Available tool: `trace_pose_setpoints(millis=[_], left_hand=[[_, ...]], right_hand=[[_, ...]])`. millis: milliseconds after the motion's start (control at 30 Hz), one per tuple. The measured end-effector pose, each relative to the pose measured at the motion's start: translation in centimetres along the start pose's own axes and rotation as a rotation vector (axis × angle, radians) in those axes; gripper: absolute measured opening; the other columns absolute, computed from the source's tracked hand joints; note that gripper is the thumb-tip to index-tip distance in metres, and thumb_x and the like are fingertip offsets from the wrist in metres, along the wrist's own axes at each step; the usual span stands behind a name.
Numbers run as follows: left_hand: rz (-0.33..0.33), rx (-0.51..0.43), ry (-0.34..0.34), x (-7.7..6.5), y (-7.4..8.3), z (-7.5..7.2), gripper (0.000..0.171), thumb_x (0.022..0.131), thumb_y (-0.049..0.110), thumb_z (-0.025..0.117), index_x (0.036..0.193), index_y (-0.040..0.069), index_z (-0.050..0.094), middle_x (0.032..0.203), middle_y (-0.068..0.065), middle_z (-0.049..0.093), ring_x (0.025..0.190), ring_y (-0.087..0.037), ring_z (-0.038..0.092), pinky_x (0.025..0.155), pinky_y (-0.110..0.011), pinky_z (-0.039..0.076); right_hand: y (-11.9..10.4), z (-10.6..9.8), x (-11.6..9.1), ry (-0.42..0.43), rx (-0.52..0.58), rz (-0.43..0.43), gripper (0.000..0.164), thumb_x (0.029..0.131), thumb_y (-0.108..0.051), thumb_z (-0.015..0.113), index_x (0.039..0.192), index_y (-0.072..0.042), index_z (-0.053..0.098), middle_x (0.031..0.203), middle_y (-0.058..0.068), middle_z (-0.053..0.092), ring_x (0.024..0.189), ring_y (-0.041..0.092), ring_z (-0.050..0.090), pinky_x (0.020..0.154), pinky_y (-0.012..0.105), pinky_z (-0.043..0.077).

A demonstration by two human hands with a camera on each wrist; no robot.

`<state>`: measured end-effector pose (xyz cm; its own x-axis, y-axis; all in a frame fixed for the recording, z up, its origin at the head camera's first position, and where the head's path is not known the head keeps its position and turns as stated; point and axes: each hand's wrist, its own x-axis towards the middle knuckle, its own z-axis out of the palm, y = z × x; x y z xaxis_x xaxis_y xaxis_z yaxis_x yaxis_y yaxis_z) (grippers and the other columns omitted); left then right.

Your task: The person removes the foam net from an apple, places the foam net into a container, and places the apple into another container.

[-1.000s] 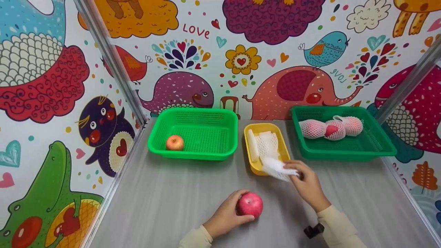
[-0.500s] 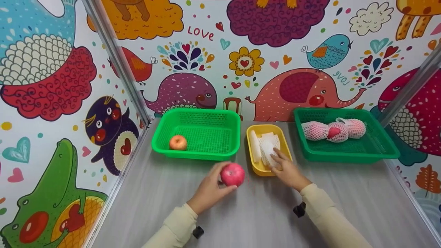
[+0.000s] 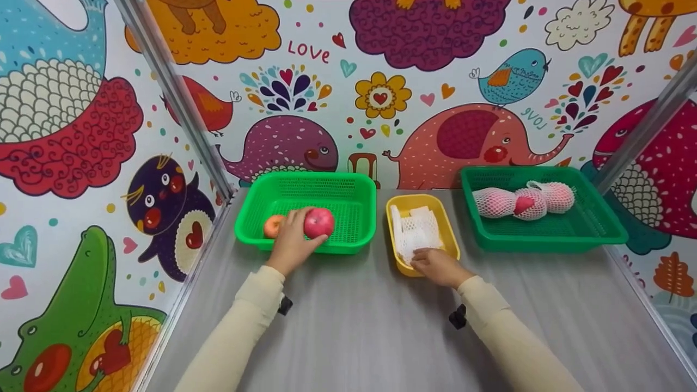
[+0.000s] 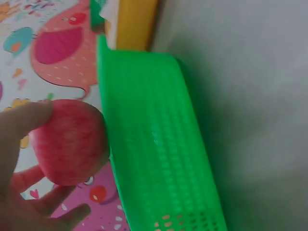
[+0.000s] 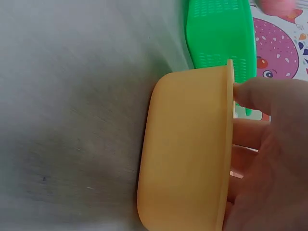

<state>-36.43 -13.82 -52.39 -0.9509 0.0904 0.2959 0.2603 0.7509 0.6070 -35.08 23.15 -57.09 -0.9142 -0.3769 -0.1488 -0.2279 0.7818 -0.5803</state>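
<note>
In the head view my left hand (image 3: 294, 239) holds a red apple (image 3: 319, 223) between thumb and fingers, over the left bright green basket (image 3: 356, 247). The left wrist view shows the apple (image 4: 72, 142) beside the basket's rim. A paler apple (image 3: 273, 225) lies in that basket, partly hidden behind my left hand. My right hand (image 3: 442, 268) reaches over the near end of the yellow bin (image 3: 455, 245), its fingers on white foam nets (image 3: 419, 231). In the right wrist view its fingertips are hidden behind the bin's wall (image 5: 187, 154).
At the right, a darker green basket (image 3: 585, 239) contains fruit in white foam nets (image 3: 525, 202). Printed wall panels stand behind and to the left, with metal posts (image 3: 179, 98) at the corners. All the containers stand on a grey tabletop (image 3: 359, 326).
My left hand has carried the red apple up from the table to over the left basket. My right hand has laid a foam net it was holding into the yellow bin.
</note>
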Motion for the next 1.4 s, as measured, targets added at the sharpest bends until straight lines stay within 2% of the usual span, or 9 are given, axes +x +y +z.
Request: trace_pose_setpoints(millis=[133,367,533,667,767,867,1033,1233,1400], left_hand=[[-0.038,0.159,-0.032,1.4,-1.9,0.5,0.071,0.083,0.042,0.083,0.14,0.012,0.054,0.131,-0.013,0.056,0.124,-0.034,0.048,0.103,-0.062,0.029],[-0.17,0.205,-0.096,2.9,-3.8,0.8,0.069,0.084,0.043,0.081,0.139,0.01,0.056,0.132,-0.012,0.062,0.123,-0.035,0.052,0.102,-0.067,0.019],[-0.234,0.244,-0.158,3.8,-4.1,0.3,0.068,0.081,0.035,0.085,0.138,0.009,0.057,0.131,-0.015,0.063,0.124,-0.038,0.053,0.103,-0.078,0.004],[-0.232,0.307,-0.197,4.3,-4.1,-0.1,0.068,0.077,0.03,0.089,0.135,0.009,0.06,0.127,-0.017,0.065,0.122,-0.042,0.056,0.105,-0.078,-0.006],[-0.211,0.366,-0.218,4.7,-4.1,-0.3,0.07,0.075,0.028,0.091,0.134,0.007,0.061,0.123,-0.019,0.067,0.12,-0.044,0.057,0.106,-0.076,-0.009],[-0.186,0.412,-0.238,5.2,-3.9,-0.2,0.072,0.073,0.028,0.092,0.135,0.007,0.061,0.122,-0.019,0.067,0.12,-0.044,0.057,0.105,-0.076,-0.009],[-0.148,0.441,-0.284,6.0,-3.5,0.4,0.075,0.07,0.027,0.094,0.135,0.008,0.061,0.128,-0.018,0.065,0.123,-0.042,0.056,0.105,-0.078,-0.006],[-0.127,0.403,-0.304,5.9,-3.4,0.2,0.077,0.071,0.028,0.093,0.137,0.007,0.059,0.134,-0.018,0.06,0.129,-0.04,0.051,0.104,-0.078,-0.006],[-0.128,0.327,-0.255,5.5,-3.3,-0.1,0.079,0.076,0.032,0.089,0.143,0.009,0.054,0.142,-0.017,0.054,0.135,-0.039,0.045,0.107,-0.075,-0.007]], right_hand=[[0.3,0.2,0.4,0.023,0.016,-0.019,0.038,0.101,-0.022,0.062,0.128,0.005,0.065,0.131,0.019,0.063,0.127,0.036,0.054,0.107,0.052,0.04],[1.4,-0.4,0.6,0.098,0.113,-0.071,0.028,0.099,-0.015,0.064,0.124,-0.002,0.068,0.129,0.015,0.064,0.122,0.033,0.057,0.103,0.052,0.044],[2.9,-3.6,0.9,0.335,0.138,-0.077,0.021,0.098,-0.008,0.061,0.117,-0.009,0.069,0.119,0.007,0.066,0.104,0.028,0.06,0.092,0.05,0.052],[5.0,-7.6,1.3,0.555,0.108,-0.091,0.018,0.097,-0.004,0.061,0.112,-0.008,0.07,0.11,0.008,0.067,0.098,0.027,0.059,0.09,0.05,0.053],[7.4,-10.7,1.9,0.623,0.092,-0.055,0.018,0.097,-0.004,0.062,0.113,-0.006,0.069,0.111,0.01,0.066,0.1,0.028,0.059,0.092,0.052,0.051],[10.1,-13.6,2.4,0.585,0.063,0.016,0.024,0.097,-0.003,0.063,0.12,-0.003,0.064,0.118,0.016,0.063,0.107,0.033,0.056,0.097,0.055,0.047],[13.5,-17.1,3.1,0.449,-0.046,0.133,0.044,0.095,-0.002,0.068,0.136,0.0,0.053,0.134,0.027,0.051,0.124,0.047,0.044,0.105,0.066,0.034],[14.6,-18.0,5.0,0.28,-0.132,0.146,0.062,0.091,-0.002,0.072,0.146,0.0,0.044,0.149,0.031,0.036,0.134,0.055,0.03,0.104,0.072,0.026],[14.7,-17.9,6.3,0.142,-0.231,0.164,0.072,0.088,-0.006,0.076,0.15,-0.001,0.04,0.15,0.032,0.036,0.129,0.061,0.031,0.1,0.075,0.029]])
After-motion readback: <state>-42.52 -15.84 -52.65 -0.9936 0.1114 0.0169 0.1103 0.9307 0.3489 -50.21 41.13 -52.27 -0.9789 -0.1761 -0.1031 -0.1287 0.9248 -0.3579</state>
